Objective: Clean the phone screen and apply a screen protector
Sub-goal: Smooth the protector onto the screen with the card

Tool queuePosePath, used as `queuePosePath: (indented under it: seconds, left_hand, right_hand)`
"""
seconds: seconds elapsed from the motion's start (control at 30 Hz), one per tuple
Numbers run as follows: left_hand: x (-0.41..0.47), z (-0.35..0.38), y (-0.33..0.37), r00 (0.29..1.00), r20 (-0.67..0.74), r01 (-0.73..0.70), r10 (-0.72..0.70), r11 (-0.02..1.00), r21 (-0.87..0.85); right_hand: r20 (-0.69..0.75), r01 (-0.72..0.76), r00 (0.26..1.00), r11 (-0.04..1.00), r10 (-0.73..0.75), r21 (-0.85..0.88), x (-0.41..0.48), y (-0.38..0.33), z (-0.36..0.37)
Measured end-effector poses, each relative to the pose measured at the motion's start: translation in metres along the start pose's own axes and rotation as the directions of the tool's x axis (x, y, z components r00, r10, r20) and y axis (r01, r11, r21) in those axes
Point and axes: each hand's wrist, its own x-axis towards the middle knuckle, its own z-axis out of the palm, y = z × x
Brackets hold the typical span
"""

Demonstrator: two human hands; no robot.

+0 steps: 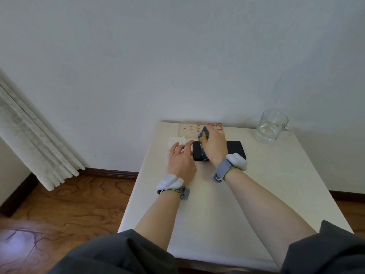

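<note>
Over the phone (235, 148), your right hand (215, 147) gripped a blue-and-yellow cloth (203, 135), apparently to wipe the screen; just beside the phone, your left hand (180, 161) lay flat-fingered, likely steadying it.

Our two bare forearms reach forward side by side from dark sleeves (118, 254), a grey strap (223, 169) with a white pod on each wrist. Our left hand (180, 162) lies palm down on the counter (217, 214), fingers straight and slightly spread, holding nothing. Our right hand (214, 147), just beside it and a little farther forward, shows us its back and curls round a blue-and-yellow cloth (203, 136) that sticks out at the thumb side. Its fingertips are hidden, so the hold looks like a pinch, though we cannot be sure.
</note>
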Motion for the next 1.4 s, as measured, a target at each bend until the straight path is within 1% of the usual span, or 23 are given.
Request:
queuePosePath:
  seconds: [0.1,0.23,0.33,0.43,0.53,0.63,0.77,0.93,1.07,1.13,1.2,1.27,1.33,1.4]
  left_hand:
    - [0.0,-0.001,0.0,1.0,0.011,-0.001,0.001,1.0,-0.01]
    - [-0.001,-0.003,0.003,1.0,0.003,-0.003,0.003,1.0,-0.02]
    - [-0.001,-0.003,0.003,1.0,0.001,0.005,-0.005,1.0,-0.022]
    - [-0.001,-0.004,0.004,1.0,-0.004,0.003,-0.003,1.0,-0.024]
    - [0.0,-0.002,0.001,1.0,-0.009,0.002,-0.002,1.0,0.0]
    - [0.001,0.004,-0.005,0.999,-0.026,-0.04,0.041,0.998,0.053]
    - [0.002,0.013,-0.009,0.992,-0.092,-0.077,0.084,0.994,0.076]
    - [0.003,0.015,-0.01,0.983,-0.15,-0.094,0.109,0.99,0.106]
    - [0.003,0.015,-0.009,0.985,-0.143,-0.085,0.101,0.99,0.114]
    - [0.004,0.016,-0.008,0.978,-0.167,-0.1,0.123,0.985,0.141]
    - [0.004,0.017,-0.009,0.975,-0.18,-0.105,0.129,0.985,0.139]
    - [0.004,0.017,-0.009,0.975,-0.179,-0.109,0.133,0.984,0.141]
    - [0.003,0.017,-0.008,0.979,-0.163,-0.105,0.126,0.986,0.133]
    - [0.003,0.016,-0.006,0.983,-0.144,-0.094,0.111,0.988,0.118]
  right_hand:
    - [-0.06,-0.086,0.995,0.996,0.084,-0.032,0.004,0.015,-0.012]
    - [-0.019,-0.07,0.997,0.996,0.069,-0.048,-0.004,0.005,-0.003]
    - [0.035,-0.037,0.999,0.999,0.037,-0.013,-0.011,-0.011,0.01]
    - [0.043,-0.07,0.997,0.996,0.068,0.048,-0.01,-0.012,0.01]
    - [0.004,-0.098,0.995,0.995,0.098,0.032,-0.008,0.005,-0.001]
    - [-0.035,-0.135,0.99,0.991,0.134,-0.011,-0.004,0.026,-0.02]
    - [-0.069,-0.219,0.974,0.972,0.214,-0.084,0.0,0.05,-0.047]
    - [-0.124,-0.245,0.966,0.957,0.227,-0.154,0.0,0.071,-0.065]
    - [-0.192,-0.281,0.95,0.944,0.247,-0.175,0.0,0.078,-0.076]
    - [-0.208,-0.27,0.95,0.947,0.233,-0.172,0.001,0.081,-0.08]
    - [-0.199,-0.239,0.956,0.965,0.214,-0.112,0.003,0.081,-0.08]
    - [-0.159,-0.188,0.971,0.981,0.179,-0.047,0.004,0.078,-0.077]
    - [-0.111,-0.156,0.983,0.986,0.148,-0.063,0.003,0.077,-0.071]
    - [-0.104,-0.172,0.982,0.977,0.159,-0.13,0.001,0.079,-0.069]
